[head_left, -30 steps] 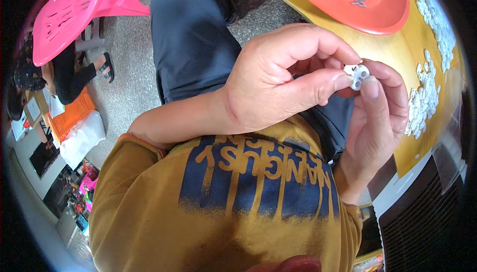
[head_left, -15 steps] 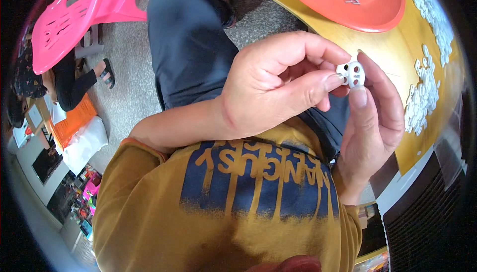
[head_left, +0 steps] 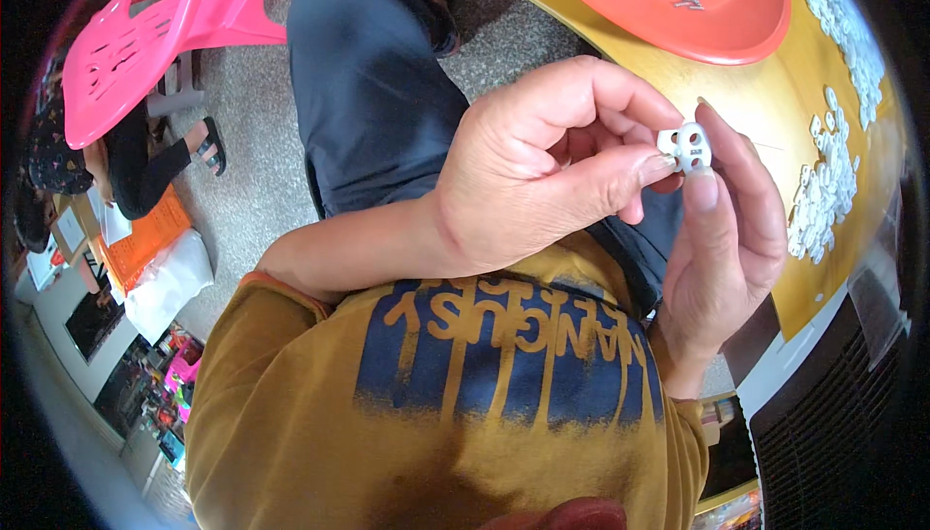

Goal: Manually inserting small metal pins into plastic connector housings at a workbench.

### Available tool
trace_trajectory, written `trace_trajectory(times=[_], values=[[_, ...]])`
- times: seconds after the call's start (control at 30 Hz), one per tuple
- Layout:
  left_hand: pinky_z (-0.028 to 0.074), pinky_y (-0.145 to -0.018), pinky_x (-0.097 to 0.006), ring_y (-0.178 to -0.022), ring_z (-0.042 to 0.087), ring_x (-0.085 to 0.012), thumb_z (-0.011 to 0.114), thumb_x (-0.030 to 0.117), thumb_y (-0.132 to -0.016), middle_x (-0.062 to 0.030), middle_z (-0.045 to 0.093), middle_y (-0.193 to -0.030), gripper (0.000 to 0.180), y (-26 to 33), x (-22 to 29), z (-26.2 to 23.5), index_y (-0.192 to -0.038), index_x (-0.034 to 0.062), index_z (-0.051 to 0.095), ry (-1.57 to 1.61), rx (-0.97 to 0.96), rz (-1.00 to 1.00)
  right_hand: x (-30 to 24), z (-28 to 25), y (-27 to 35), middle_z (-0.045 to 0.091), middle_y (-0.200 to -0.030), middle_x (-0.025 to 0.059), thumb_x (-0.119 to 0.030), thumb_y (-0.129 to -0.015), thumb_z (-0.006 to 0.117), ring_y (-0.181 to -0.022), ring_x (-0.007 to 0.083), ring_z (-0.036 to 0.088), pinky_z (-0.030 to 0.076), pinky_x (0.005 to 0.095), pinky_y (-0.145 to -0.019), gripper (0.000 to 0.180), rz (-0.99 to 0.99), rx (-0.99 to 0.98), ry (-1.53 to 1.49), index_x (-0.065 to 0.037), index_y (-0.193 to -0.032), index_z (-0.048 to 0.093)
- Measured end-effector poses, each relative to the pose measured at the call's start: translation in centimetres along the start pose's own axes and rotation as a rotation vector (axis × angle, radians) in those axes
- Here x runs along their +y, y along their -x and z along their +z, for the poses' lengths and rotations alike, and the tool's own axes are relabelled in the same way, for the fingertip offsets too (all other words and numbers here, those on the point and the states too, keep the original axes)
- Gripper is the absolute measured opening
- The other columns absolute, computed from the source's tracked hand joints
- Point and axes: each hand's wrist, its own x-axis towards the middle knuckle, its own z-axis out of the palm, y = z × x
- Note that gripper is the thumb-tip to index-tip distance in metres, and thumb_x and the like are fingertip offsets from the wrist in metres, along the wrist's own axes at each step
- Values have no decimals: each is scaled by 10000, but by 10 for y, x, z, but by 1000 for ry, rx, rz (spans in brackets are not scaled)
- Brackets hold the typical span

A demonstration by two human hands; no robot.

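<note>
A small white plastic piece with two holes (head_left: 686,145) is pinched between both my hands in front of my chest. My left hand (head_left: 542,171) curls around it from the left, thumb and fingertips on its side. My right hand (head_left: 728,239) holds it from the right, thumb pressed just under it. Beyond them lies a yellow table (head_left: 775,94) with a heap of similar white pieces (head_left: 823,191) and an orange tray (head_left: 697,7) of small grey metal parts.
A pink plastic chair (head_left: 145,36) stands at the upper left, with another person's legs (head_left: 155,162) on the floor near it. A dark grilled box (head_left: 833,414) sits at the lower right. Boxes and bags line the left edge.
The white piece and both hands have shifted slightly; the piece has turned so its two holes face the camera. The grip is unchanged.
</note>
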Motion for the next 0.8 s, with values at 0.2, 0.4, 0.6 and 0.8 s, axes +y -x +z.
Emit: trace_trajectory(times=[0.2,0.4,0.6,0.8], values=[[476,-591,-181,-713,567,-93,529,5,-802,-88,573,-893,226,0,-5,-1,-1020,-6,470,-35,-24,15,0,1,1,531,-1057,153,-52,-791,519,-919,171,515,410,268,-799,308,23,24,24,70,-1073,500],[496,-619,-206,-794,576,-134,521,-3,-803,-106,568,-920,224,-1,-6,1,-1019,-16,464,-67,-17,48,3,6,1,545,-979,115,-20,-795,500,-858,139,509,412,249,-750,290,73,101,-116,73,-1070,485],[502,-628,-226,-797,575,-154,499,-2,-816,-125,563,-921,213,1,-5,3,-1024,-24,461,-45,-5,62,2,7,1,545,-953,100,-2,-793,502,-843,125,506,411,237,-737,247,35,104,-133,65,-1031,502],[499,-630,-231,-786,575,-155,498,5,-820,-130,558,-929,223,-1,-5,2,-1035,-25,451,-39,-26,65,3,5,0,540,-958,98,4,-790,501,-840,132,507,414,240,-726,240,-8,82,-108,62,-1023,516]])
